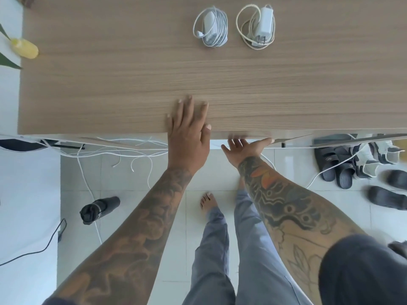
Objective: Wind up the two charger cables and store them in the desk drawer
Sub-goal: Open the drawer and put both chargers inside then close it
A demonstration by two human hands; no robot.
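Note:
Two wound charger cables lie side by side at the far middle of the wooden desk (110, 84): a grey-white coil with its adapter (210, 26) on the left and a cream coil with a white adapter (256, 26) on the right. My left hand (188, 133) rests flat on the desk's near edge, fingers apart, holding nothing. My right hand (245, 148) is below the desk edge, palm up, with blurred fingers against the underside or drawer front. The drawer itself is hidden under the desktop.
Loose white cables (123, 150) hang below the desk's near edge on the left. A dark bottle (99, 209) lies on the tiled floor. Several dark slippers (343, 164) are on the floor at right. A yellow object (25, 48) sits at the desk's left edge.

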